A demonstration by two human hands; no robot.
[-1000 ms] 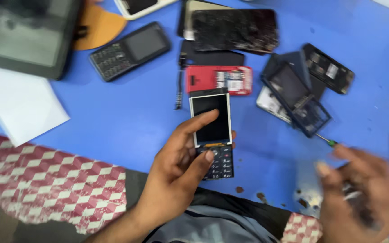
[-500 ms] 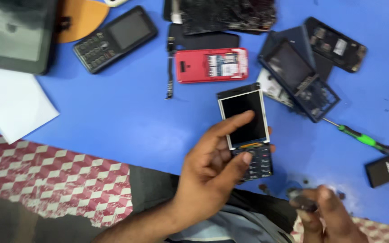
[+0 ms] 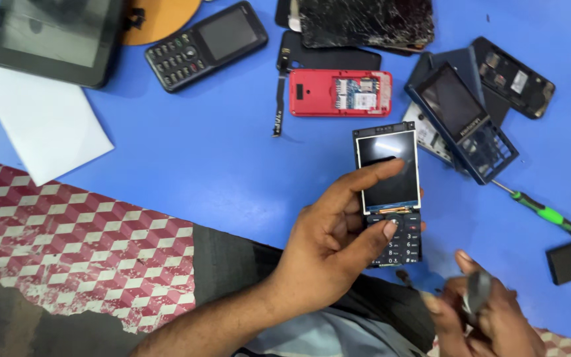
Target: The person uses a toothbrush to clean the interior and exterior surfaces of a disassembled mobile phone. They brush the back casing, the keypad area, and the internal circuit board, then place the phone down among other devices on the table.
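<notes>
Left grip: my left hand (image 3: 328, 241) is closed around a keypad phone (image 3: 389, 192), thumb on the keys, forefinger laid across the screen's lower half.
Right grip: my right hand (image 3: 487, 317) is curled round a small dark piece (image 3: 477, 291); it is too blurred to tell what it is.
Relation: the phone lies up and to the left of my right grip, near but apart, with the keypad end closest.
Long axis: the phone runs almost straight away from me, screen end far, keys near.
Nearer hand: the left, already on it.
Phone's look: front cover off, bare glossy screen in a dark frame, black keypad with white digits.
Beyond: a green-handled screwdriver (image 3: 543, 213) on the blue bench (image 3: 219, 158) to the right; a red phone back (image 3: 340, 92) farther off.
</notes>
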